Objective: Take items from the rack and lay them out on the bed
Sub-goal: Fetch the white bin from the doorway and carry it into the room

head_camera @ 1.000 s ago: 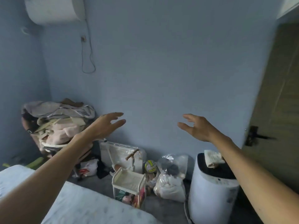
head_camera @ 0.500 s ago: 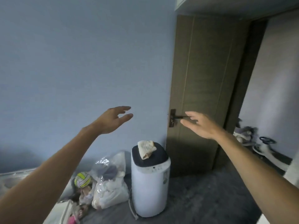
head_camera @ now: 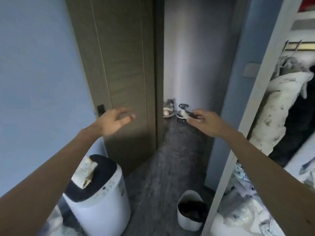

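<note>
- A blue wall fills the 9 o'clock side; a brown wooden door stands open against it at 12 o'clock, showing a dim hallway.
- Dark grey floor runs from the middle towards 6 o'clock.
- At 3 o'clock a white-framed wardrobe is cut off by the edge; its hanging rail carries blurred pale clothes.
- A white washing machine at 7 o'clock bears a folded cloth.
- A white bin stands at 6 o'clock.
- Left hand and right hand reach forward, fingers loose, empty.
- A ride-on toy is small and indistinct.
</note>
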A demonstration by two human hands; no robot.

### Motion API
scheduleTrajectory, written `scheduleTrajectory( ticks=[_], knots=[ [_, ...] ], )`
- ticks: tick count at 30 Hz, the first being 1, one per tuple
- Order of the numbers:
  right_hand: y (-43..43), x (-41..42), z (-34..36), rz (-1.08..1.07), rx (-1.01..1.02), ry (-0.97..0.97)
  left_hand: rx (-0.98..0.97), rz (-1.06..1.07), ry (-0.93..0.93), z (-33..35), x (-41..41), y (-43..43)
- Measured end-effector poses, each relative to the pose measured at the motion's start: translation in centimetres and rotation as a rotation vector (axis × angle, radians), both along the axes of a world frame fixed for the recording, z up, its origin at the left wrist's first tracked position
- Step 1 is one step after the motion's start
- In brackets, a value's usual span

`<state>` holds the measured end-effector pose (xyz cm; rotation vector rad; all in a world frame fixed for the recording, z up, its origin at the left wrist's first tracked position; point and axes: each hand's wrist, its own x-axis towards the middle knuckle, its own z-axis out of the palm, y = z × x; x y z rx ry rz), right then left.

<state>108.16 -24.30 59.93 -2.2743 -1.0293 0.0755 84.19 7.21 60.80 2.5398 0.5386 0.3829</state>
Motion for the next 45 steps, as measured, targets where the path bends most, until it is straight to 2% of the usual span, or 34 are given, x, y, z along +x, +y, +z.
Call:
scheduleTrajectory(
  ticks=[7,13,20,25,35,45],
  knots=[
    [-2.0,6.6,-2.0,-0.248,-0.05,0.05,0.001,-0.193,-0.022,-1.5,12.4,0.9],
    [0.3,10.5,-1.2,-0.261,-0.071,-0.001,0.013,-0.301,-0.103,-3.2,22.1,2.3],
    [2.3,14.7,-4.6,-0.375,-0.039,0.087,-0.168,-0.381,-0.135,-5.4,30.5,5.4],
    [3.4,17.5,-7.7,-0.457,-0.05,0.158,-0.229,-0.534,-0.058,-9.0,37.9,8.2],
    [6.2,22.0,-13.1,-0.784,-0.099,0.215,-0.233,-0.749,0.082,-13.7,50.3,10.5],
    [4.6,23.9,-22.0,-0.859,-0.213,0.323,-0.172,-0.892,0.199,-23.2,56.5,6.9]
  ],
)
